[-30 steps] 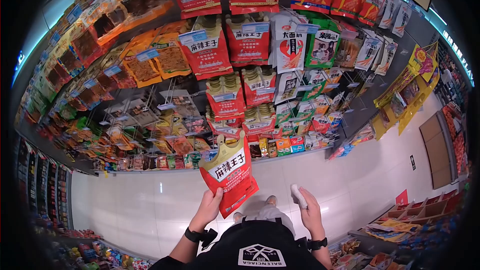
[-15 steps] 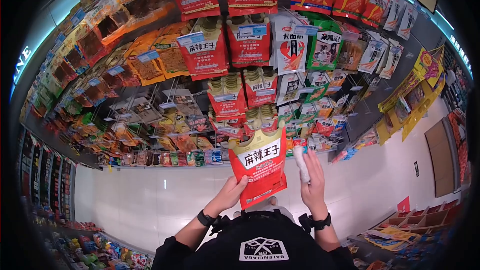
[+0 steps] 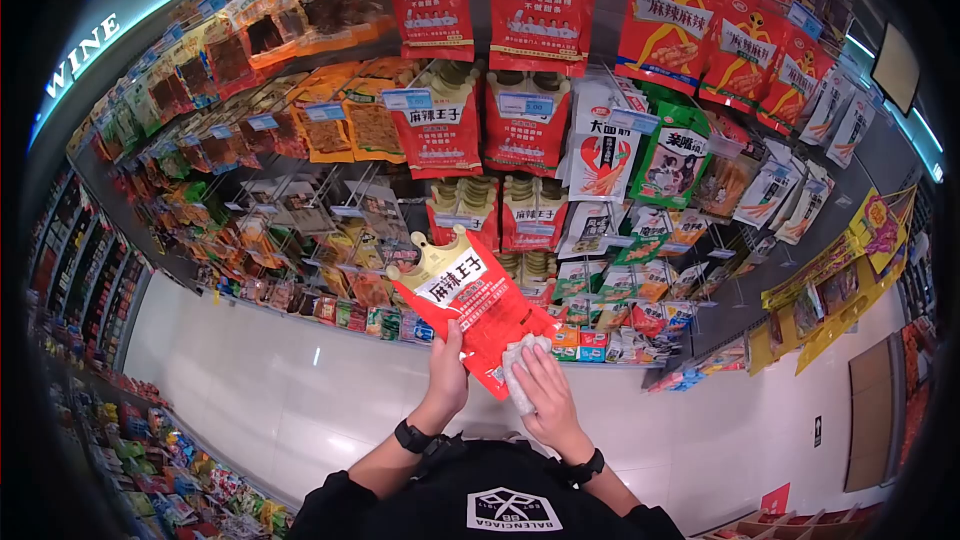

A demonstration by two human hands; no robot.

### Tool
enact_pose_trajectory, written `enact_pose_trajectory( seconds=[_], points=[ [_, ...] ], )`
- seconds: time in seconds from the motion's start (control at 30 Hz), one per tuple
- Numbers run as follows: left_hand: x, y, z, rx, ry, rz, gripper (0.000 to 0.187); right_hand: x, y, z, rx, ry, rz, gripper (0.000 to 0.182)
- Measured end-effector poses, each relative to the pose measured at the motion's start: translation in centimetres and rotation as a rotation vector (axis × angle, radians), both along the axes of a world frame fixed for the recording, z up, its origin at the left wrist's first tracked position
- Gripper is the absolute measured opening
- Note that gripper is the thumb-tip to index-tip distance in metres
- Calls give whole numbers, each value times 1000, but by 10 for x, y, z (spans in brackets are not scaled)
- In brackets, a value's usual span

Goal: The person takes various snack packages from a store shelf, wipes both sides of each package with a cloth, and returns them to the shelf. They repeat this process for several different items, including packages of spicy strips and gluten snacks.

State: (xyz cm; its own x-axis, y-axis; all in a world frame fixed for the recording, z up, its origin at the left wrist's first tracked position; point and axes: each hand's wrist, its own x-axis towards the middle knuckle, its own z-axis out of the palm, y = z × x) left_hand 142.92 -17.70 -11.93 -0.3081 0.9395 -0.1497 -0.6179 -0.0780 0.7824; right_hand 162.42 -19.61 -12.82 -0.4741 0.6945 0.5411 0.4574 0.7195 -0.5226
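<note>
A red snack bag point(image 3: 490, 312) with a gold crown-shaped top is held up in front of me, tilted to the left. My left hand point(image 3: 449, 372) grips its lower left edge, thumb on the front. Under the fingers of my right hand point(image 3: 546, 392) is a crumpled white cloth point(image 3: 518, 372), pressed against the bag's lower right corner. The fingers lie over the cloth and hide part of it.
Ahead, a rack of hanging snack bags point(image 3: 432, 135) rises, with price tags on its hooks. A yellow hanging display point(image 3: 845, 275) stands at the right. Pale floor point(image 3: 300, 380) lies below, and more packed shelves point(image 3: 190, 480) are at the lower left.
The bag has tilted left and shifted left. My right hand, apart from the bag before, has brought the cloth onto its lower right corner. The view has shifted slightly.
</note>
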Motion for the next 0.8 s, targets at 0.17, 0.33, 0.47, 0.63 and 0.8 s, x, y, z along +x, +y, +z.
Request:
enact_pose_trajectory(
  seconds=[0.17, 0.33, 0.47, 0.63, 0.8],
  points=[
    [30, -5, -1, -9, 122, -125, 45, 15, 26, -19, 150, 103, -164, 51],
    [44, 3, 24, 84, 297, -343, 57, 24, 55, -14, 146, 278, -183, 46],
    [34, 36, 22, 200, 486, -460, 58, 18, 64, -16, -730, 993, -254, 39],
    [20, 102, 29, 299, 718, -352, 36, 21, 115, -15, -820, 1417, -235, 48],
    [12, 189, 69, 404, 352, -371, 54, 21, 171, -4, -873, 1422, -161, 41]
  ],
)
